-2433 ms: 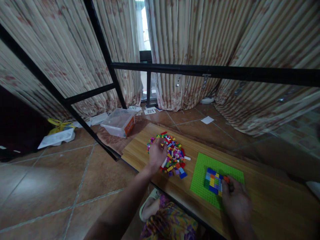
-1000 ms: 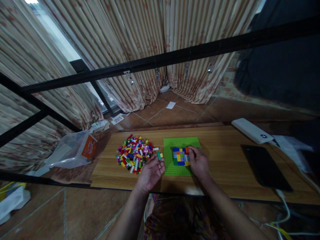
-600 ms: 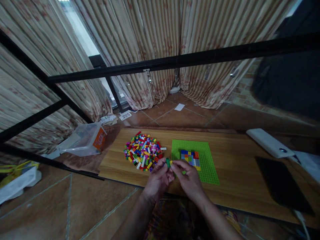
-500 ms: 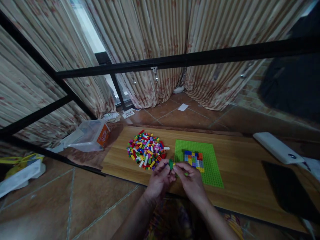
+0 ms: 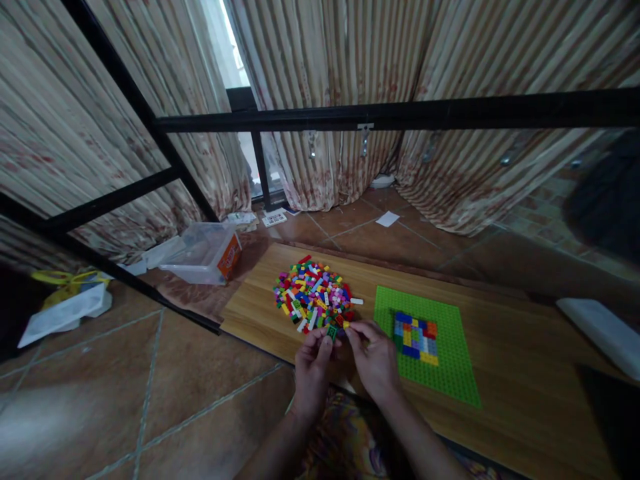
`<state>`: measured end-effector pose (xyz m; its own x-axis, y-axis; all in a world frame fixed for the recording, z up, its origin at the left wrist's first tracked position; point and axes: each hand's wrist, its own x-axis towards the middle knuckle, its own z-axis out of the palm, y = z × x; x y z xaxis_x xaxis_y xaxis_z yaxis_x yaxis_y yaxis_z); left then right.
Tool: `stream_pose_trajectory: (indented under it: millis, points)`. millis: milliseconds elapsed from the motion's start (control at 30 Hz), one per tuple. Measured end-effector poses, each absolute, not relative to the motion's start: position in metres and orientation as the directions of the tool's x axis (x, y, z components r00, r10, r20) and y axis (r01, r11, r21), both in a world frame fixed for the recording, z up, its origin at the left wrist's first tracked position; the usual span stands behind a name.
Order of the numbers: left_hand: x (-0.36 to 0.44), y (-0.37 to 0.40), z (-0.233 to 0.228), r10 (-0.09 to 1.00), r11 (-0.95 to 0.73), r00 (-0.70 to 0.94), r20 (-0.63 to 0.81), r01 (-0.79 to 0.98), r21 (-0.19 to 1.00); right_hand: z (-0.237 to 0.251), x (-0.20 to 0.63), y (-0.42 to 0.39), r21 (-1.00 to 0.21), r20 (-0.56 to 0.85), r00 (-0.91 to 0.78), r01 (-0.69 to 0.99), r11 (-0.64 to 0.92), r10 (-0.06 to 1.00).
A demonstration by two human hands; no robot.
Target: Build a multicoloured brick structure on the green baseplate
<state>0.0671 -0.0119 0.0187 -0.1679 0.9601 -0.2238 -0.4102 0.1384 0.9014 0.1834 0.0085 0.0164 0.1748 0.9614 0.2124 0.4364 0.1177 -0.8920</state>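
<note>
Between the fingers of my left hand (image 5: 313, 363) is a dark green toy brick (image 5: 332, 331). My right hand (image 5: 376, 357) pinches a small yellow brick (image 5: 347, 325) with thumb and index finger, a short gap away from the green one. Both hands hover over the front edge of the wooden table, just before a heap of loose multicoloured bricks (image 5: 313, 293). To the right of my right hand lies a bright green baseplate (image 5: 457, 360). On it stands a block of joined blue, yellow, orange, white and grey bricks (image 5: 415, 338).
The long wooden table (image 5: 515, 347) carries a white device (image 5: 600, 333) and a dark flat object (image 5: 607, 413) at its right end. Left of it on the floor is a clear plastic box (image 5: 200, 253) with an orange label. A black metal rail (image 5: 350, 119) crosses before curtains.
The green and yellow bricks, close together before, are now apart, one in each hand. The view has turned left, so the table things appear further right.
</note>
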Motion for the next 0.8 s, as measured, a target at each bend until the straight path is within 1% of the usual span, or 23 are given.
stream_pose_trajectory:
  millis: [67, 133, 200, 267, 333, 400, 467, 567, 667, 800]
  points:
    - [0.06, -0.007, 0.02, 0.953, 0.14, -0.199, -0.228, -0.378, 0.915, 0.014, 0.181, 0.025, -0.813, 0.26, 0.146, 0.566, 0.135, 0.955]
    - [0.054, -0.003, 0.02, 0.956, 0.142, -0.194, -0.219, -0.347, 0.927, 0.014, 0.178, 0.036, -0.77, 0.268, 0.127, 0.624, 0.133, 0.955]
    - [0.051, 0.0, 0.021, 0.97, 0.121, -0.168, -0.176, -0.294, 0.948, 0.016, 0.177, 0.039, -0.796, 0.256, 0.133, 0.592, 0.13, 0.957]
    - [0.051, -0.001, 0.022, 0.985, 0.082, -0.134, -0.112, -0.209, 0.974, 0.021, 0.178, 0.033, -0.857, 0.23, 0.122, 0.496, 0.142, 0.965]
    - [0.053, -0.003, 0.025, 0.995, 0.046, -0.081, -0.054, -0.108, 0.993, 0.027, 0.183, 0.023, -0.898, 0.197, 0.056, 0.41, 0.157, 0.979]
    - [0.058, -0.006, 0.027, 1.0, 0.011, -0.011, -0.012, -0.008, 1.0, 0.031, 0.192, 0.01, -0.913, 0.165, -0.036, 0.373, 0.167, 0.986]
    - [0.063, -0.009, 0.028, 0.998, -0.038, 0.061, 0.034, 0.079, 0.996, 0.033, 0.203, -0.001, -0.914, 0.129, -0.09, 0.375, 0.154, 0.988]
    - [0.072, -0.014, 0.028, 0.981, -0.11, 0.176, 0.082, 0.154, 0.982, 0.033, 0.224, -0.017, -0.913, 0.051, -0.101, 0.399, 0.087, 0.994]
    - [0.081, -0.017, 0.027, 0.957, -0.128, 0.278, 0.083, 0.148, 0.981, 0.036, 0.243, -0.03, -0.9, -0.035, -0.126, 0.436, 0.024, 0.991]
    - [0.094, -0.018, 0.024, 0.935, -0.153, 0.341, 0.095, 0.148, 0.977, 0.04, 0.262, -0.042, -0.846, -0.085, -0.168, 0.533, 0.018, 0.982]
